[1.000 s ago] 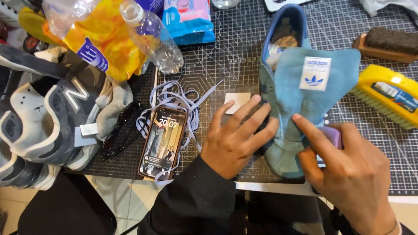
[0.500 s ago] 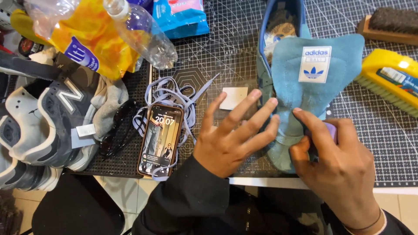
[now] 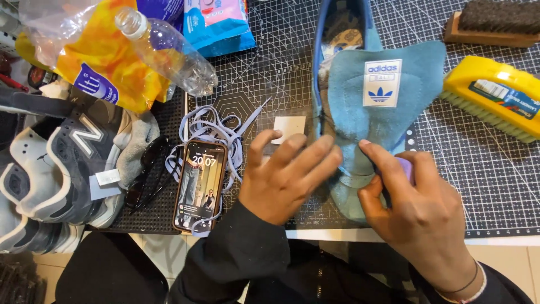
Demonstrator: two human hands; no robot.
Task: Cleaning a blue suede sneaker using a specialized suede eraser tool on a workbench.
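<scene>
A light blue suede shoe (image 3: pixel 360 107) lies on the dark cutting mat (image 3: pixel 478 169) with its tongue folded toward me, a white label on the tongue. My left hand (image 3: pixel 287 174) rests flat against the shoe's left side near the toe, fingers spread. My right hand (image 3: pixel 416 208) grips a small purple block (image 3: pixel 404 169) and presses it on the toe end of the shoe. Most of the purple block is hidden by my fingers.
Loose pale laces (image 3: pixel 211 129) and a phone (image 3: pixel 199 186) lie left of my hand, beside sunglasses (image 3: pixel 147 180). Grey sneakers (image 3: pixel 62 163) crowd the left. A plastic bottle (image 3: pixel 169 50), yellow bag (image 3: pixel 95 62), yellow brush (image 3: pixel 495 95) and wooden brush (image 3: pixel 489 22) ring the mat.
The view has shifted slightly, and the shoe sits a little higher in the frame. My left fingers have slid leftward off the tongue; my right hand stays on the toe with the block.
</scene>
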